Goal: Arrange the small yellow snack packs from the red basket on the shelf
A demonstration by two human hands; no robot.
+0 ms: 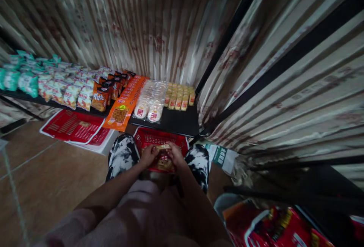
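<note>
Between my knees is a red plastic basket point(148, 135) with a slotted wall. Above it, my left hand point(149, 156) and my right hand point(175, 154) pinch opposite ends of one small pale-yellow wrapped snack point(162, 147). Both sets of fingers are closed on it. More wrapped snacks point(165, 164) of a yellowish-brown colour lie in the basket below. On the low black shelf point(179, 121) just ahead stand rows of small yellow packets point(179, 97). Beside them are clear packs of round white crackers point(150, 101).
An orange snack bag point(123, 104) overhangs the shelf edge. Orange-brown packets point(100, 97), white packets point(69, 93) and green packets point(28, 82) line the left. Red bags point(72, 125) lie on the floor. Red packages point(275, 226) sit at lower right. Curtains point(159, 23) and dark bars enclose the shelf.
</note>
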